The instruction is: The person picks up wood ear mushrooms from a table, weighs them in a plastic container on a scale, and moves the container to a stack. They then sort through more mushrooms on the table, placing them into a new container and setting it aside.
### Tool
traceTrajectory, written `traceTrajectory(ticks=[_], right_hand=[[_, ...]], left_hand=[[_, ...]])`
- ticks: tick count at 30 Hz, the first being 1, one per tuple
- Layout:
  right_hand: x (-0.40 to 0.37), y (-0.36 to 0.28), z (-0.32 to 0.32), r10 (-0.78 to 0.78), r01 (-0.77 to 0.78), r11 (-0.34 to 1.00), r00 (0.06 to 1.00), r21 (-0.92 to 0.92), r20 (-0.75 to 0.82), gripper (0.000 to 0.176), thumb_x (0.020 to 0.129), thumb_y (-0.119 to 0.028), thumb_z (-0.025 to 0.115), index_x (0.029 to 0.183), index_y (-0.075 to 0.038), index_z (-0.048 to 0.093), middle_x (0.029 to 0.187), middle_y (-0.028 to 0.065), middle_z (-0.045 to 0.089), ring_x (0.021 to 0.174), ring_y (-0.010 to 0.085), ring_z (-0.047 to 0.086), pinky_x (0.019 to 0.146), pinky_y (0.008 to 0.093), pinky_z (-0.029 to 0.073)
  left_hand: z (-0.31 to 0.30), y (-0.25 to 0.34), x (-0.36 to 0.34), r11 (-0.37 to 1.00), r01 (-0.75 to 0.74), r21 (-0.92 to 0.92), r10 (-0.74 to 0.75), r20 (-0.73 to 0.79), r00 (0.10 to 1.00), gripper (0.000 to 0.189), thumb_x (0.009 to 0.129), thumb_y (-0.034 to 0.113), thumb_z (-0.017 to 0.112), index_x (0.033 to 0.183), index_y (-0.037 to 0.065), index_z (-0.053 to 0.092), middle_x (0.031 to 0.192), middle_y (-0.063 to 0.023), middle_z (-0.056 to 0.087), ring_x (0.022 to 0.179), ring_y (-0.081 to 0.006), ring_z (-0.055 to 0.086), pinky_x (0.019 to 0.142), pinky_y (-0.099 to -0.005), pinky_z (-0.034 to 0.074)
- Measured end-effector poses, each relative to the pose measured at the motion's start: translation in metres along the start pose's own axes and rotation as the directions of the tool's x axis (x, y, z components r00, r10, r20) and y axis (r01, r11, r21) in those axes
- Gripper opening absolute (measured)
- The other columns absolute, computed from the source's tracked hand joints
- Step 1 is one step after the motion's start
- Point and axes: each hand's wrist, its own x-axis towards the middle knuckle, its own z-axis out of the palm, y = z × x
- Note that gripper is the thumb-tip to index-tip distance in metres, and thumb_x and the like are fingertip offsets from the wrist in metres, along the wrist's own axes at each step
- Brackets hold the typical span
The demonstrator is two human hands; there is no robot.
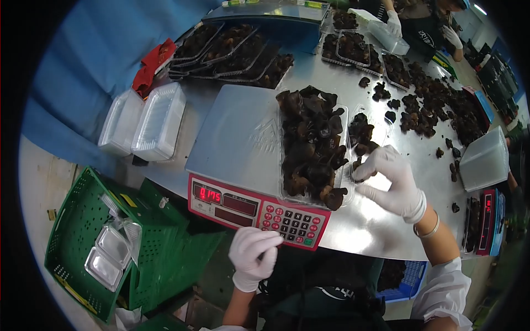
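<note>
A clear plastic tray [287, 190] heaped with dark wood-ear mushrooms [312, 143] rests on the metal pan of a red-fronted scale [237, 138]; its display [210, 194] glows red. My right hand [389, 182], in a white glove, is beside the tray's right edge, fingertips pinched on a small dark mushroom piece. My left hand [253, 256], also gloved, hangs below the scale's keypad [292, 220] with curled fingers and nothing in it. A second clear tray [381, 129] with a few mushrooms lies right of the scale.
Loose mushrooms [436, 110] spread over the steel table [359, 226]. Filled trays [232, 49] are stacked at the back, empty tray stacks [146, 121] at left. A green crate [99, 243] with trays stands on the floor. Another person's gloved hands [395, 25] work at the far end. A second scale [488, 220] is at right.
</note>
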Motion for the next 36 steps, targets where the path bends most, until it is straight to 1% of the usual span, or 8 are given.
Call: traceTrajectory(ticks=[3,10,16,19,22,27,33,36], right_hand=[[-0.006,-0.016,0.012,-0.122,0.123,0.977,0.992,-0.175,0.018,0.047,0.067,-0.048,0.086,0.085,-0.012,0.063,0.079,0.0019,0.055,0.076,0.0209,0.052,0.075,0.0343,0.035],[0.004,-0.032,0.032,-0.115,0.119,0.928,0.993,-0.353,0.032,0.044,0.067,-0.042,0.086,0.088,-0.014,0.059,0.083,0.0052,0.051,0.079,0.0255,0.051,0.076,0.0375,0.035],[0.015,-0.011,0.012,0.045,-0.048,0.996,0.998,-0.077,-0.036,0.012,0.078,-0.01,0.075,0.086,-0.007,0.067,0.076,0.0052,0.054,0.076,0.0212,0.054,0.073,0.0333,0.044],[0.027,-0.011,-0.003,0.299,-0.289,0.916,0.954,0.279,0.007,0.01,0.084,-0.009,0.073,0.088,-0.002,0.067,0.079,-0.0017,0.056,0.077,0.0064,0.053,0.07,0.0246,0.045],[0.052,-0.016,-0.008,0.435,-0.453,0.755,0.887,0.475,0.155,0.019,0.089,-0.02,0.071,0.086,-0.002,0.068,0.081,-0.0029,0.061,0.074,0.0054,0.053,0.071,0.0238,0.045],[0.061,0.011,0.02,0.407,-0.413,0.906,0.91,-0.089,-0.084,0.03,0.084,-0.026,0.077,0.076,-0.002,0.06,0.068,-0.0009,0.058,0.065,0.0083,0.051,0.061,0.0269,0.044],[0.036,0.024,0.01,0.521,-0.421,0.808,0.837,0.412,-0.166,0.021,0.092,-0.016,0.068,0.079,-0.005,0.056,0.066,-0.0053,0.053,0.061,0.0029,0.046,0.057,0.021,0.039],[0.016,0.035,0.005,0.532,-0.431,0.795,0.834,0.427,-0.148,0.018,0.097,-0.021,0.062,0.09,-0.006,0.058,0.077,-0.0048,0.054,0.07,0.003,0.049,0.062,0.0207,0.041]], left_hand=[[0.017,0.009,-0.003,0.996,-0.006,-0.087,0.012,0.071,0.997,0.008,0.082,0.01,0.069,0.088,0.007,0.074,0.088,-0.0072,0.072,0.075,-0.0261,0.065,0.072,-0.0367,0.051],[0.027,0.015,0.0,0.981,-0.024,-0.194,0.041,0.083,0.996,0.008,0.082,0.009,0.07,0.089,0.007,0.075,0.09,-0.0071,0.072,0.075,-0.0254,0.066,0.072,-0.0359,0.051],[0.022,0.011,-0.009,0.975,0.059,-0.215,-0.041,0.087,0.995,0.012,0.081,0.007,0.069,0.091,0.007,0.075,0.092,-0.0064,0.072,0.078,-0.025,0.066,0.074,-0.0359,0.051],[0.025,0.01,-0.01,0.968,0.071,-0.239,-0.049,0.096,0.994,0.012,0.08,0.006,0.069,0.09,0.007,0.075,0.092,-0.0067,0.073,0.078,-0.0249,0.067,0.074,-0.0352,0.051],[0.027,0.011,-0.007,0.967,0.069,-0.244,-0.045,0.102,0.994,0.014,0.088,0.017,0.068,0.088,0.005,0.074,0.089,-0.0086,0.073,0.077,-0.0247,0.068,0.073,-0.0356,0.052],[0.023,0.011,0.0,0.969,0.057,-0.242,-0.035,0.093,0.995,0.011,0.082,0.008,0.069,0.09,0.006,0.076,0.091,-0.0074,0.073,0.077,-0.0251,0.067,0.074,-0.0351,0.051],[0.021,0.009,0.0,0.962,0.107,-0.251,-0.089,0.082,0.993,0.01,0.084,0.008,0.068,0.09,0.006,0.076,0.092,-0.0086,0.073,0.078,-0.0253,0.067,0.073,-0.0352,0.052],[0.028,0.009,0.002,0.945,0.139,-0.297,-0.119,0.085,0.989,0.011,0.087,0.006,0.066,0.094,0.005,0.074,0.09,-0.0092,0.073,0.073,-0.0216,0.067,0.069,-0.0315,0.053]])
